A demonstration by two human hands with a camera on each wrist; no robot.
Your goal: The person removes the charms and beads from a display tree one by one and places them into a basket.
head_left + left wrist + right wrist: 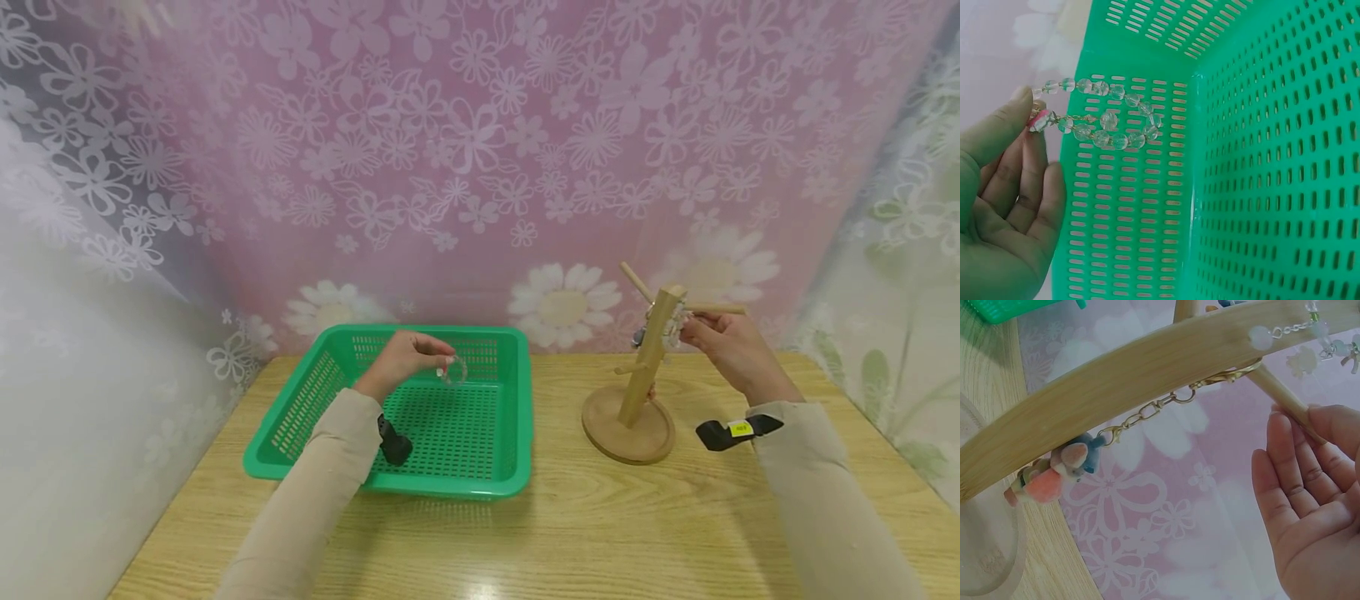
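Observation:
Over the green basket (525,417), my left hand (408,360) pinches a bracelet of clear round beads (1119,141) between thumb and fingertips. A small pink-and-white charm (1041,120) shows by the fingertips, and the bead loop hangs out over the basket. On the right stands a wooden jewelry stand (645,367) with a slanted post, pegs and a round base. My right hand (723,346) is at its right side, thumb and fingers around a wooden peg (1282,397). A gold chain (1147,411) with a plush charm (1054,475) hangs from the stand, near pale bead strands (1319,337).
Basket and stand are side by side on a wood-grain table (555,533). A pink floral cloth (480,167) rises right behind them. The stand's other pegs (636,282) stick out to the left and front.

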